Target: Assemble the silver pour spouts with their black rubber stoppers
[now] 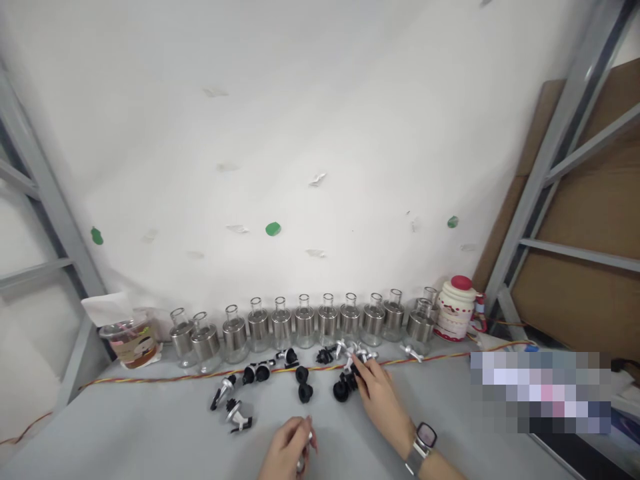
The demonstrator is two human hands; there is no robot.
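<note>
Low at the middle, my left hand is closed around a small silver-white part, mostly hidden by the fingers. My right hand, with a watch on its wrist, reaches into a group of loose parts; its fingers are pinched at a silver and black pourer part, partly covered. Right beside those fingertips lies a black round stopper. Two more black stoppers lie between the hands. On the left are silver and black bottle pourers, some lying on their sides.
Several clear glass bottles with silver bands stand along the wall. A red-yellow twisted wire crosses the grey table. A cup of brown drink stands left, a cream jar with red lid right. A silver spout lies near it.
</note>
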